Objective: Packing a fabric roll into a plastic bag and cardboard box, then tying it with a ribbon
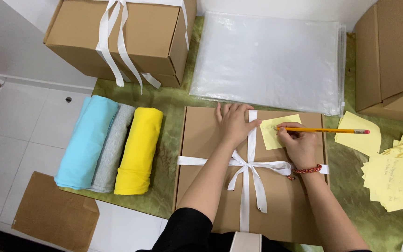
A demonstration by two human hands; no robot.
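Green tabletop (pixel 164 100): left hand (pixel 233 122) flat, steadying the ribboned box (pixel 211 177); right hand (pixel 299 144) fingers pinch a pencil (pixel 327 130) over the yellow note (pixel 271 133); best kept pressed firmly.

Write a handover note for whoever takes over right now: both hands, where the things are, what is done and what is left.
Left hand: flat on the ribbon-tied cardboard box, holding nothing.
Right hand: gripping a yellow pencil, tip on the yellow note that lies on the box lid.
Around: three rolled cloths (blue, grey, yellow) left of the box; written notes to the right; clear plastic bags behind.
Done: box closed, white ribbon tied in a bow.
Left: writing on the note looks barely begun.
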